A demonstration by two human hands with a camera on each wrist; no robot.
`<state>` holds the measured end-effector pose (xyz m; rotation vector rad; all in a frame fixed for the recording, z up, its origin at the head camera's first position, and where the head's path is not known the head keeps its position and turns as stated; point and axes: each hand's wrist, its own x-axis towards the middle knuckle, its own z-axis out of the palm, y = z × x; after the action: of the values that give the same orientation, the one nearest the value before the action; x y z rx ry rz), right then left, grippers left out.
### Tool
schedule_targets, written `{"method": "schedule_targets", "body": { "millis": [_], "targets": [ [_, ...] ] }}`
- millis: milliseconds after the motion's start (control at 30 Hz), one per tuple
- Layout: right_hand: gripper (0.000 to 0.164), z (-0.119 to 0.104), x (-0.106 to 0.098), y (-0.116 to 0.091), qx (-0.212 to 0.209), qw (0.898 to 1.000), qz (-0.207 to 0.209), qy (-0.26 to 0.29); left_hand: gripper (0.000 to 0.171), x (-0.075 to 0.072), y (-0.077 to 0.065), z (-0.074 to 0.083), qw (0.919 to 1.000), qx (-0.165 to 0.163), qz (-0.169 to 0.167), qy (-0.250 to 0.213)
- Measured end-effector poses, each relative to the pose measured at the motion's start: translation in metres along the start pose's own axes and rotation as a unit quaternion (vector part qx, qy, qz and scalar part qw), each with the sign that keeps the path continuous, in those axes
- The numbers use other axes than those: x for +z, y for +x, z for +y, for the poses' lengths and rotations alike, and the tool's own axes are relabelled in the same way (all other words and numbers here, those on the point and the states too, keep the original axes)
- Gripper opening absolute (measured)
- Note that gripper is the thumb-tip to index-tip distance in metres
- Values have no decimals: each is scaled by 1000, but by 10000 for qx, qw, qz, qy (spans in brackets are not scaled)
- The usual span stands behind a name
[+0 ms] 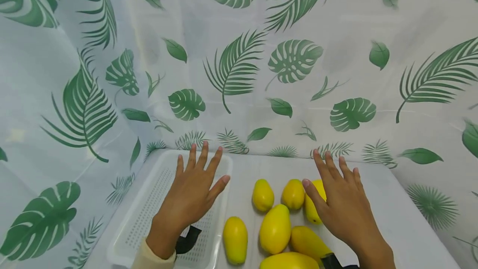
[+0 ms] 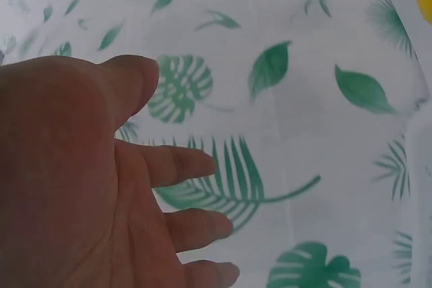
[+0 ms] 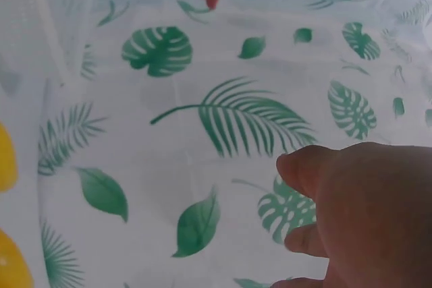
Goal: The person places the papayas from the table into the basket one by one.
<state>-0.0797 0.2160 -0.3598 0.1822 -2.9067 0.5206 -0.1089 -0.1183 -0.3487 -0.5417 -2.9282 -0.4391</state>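
My left hand [image 1: 190, 196] hovers with spread fingers above a white perforated plastic basket [image 1: 123, 219], holding nothing. Over on the right, my right hand [image 1: 343, 206] is also spread and bare, beside a group of yellow, mango-like fruits. It partly covers one yellow fruit [image 1: 311, 213]. Among the others are a large plump fruit [image 1: 275, 229] in the middle and a longer fruit [image 1: 235, 240] nearest the basket. Both wrist views show extended fingers: the left hand [image 2: 101, 180] and the right hand [image 3: 371, 214] have only patterned cloth behind them.
A white table [image 1: 392, 219] carries the basket and fruits. Leaf-printed white sheeting [image 1: 239, 74] rises behind it and along its sides. Black straps sit at both wrists, the left one [image 1: 188, 240] over the basket.
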Motion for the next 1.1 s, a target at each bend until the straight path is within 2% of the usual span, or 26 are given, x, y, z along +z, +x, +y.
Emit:
{"method": "schedule_targets", "body": {
  "millis": [267,733,967,1100],
  "targets": [
    [83,18,12,-4,101,9999,91,100,76,-1,-16,-28,9992,-305,179,-199],
    [85,43,37,-9,281,9994,121,167,79,9,-33,-66,9966,-827,-29,-15],
    [88,53,48,-9,491,9987,-39,147,79,9,-43,-81,9952,-981,-36,13],
    [89,59,53,-9,526,9984,26,210,78,9,-47,-90,9948,-1020,-29,-25]
  ]
}}
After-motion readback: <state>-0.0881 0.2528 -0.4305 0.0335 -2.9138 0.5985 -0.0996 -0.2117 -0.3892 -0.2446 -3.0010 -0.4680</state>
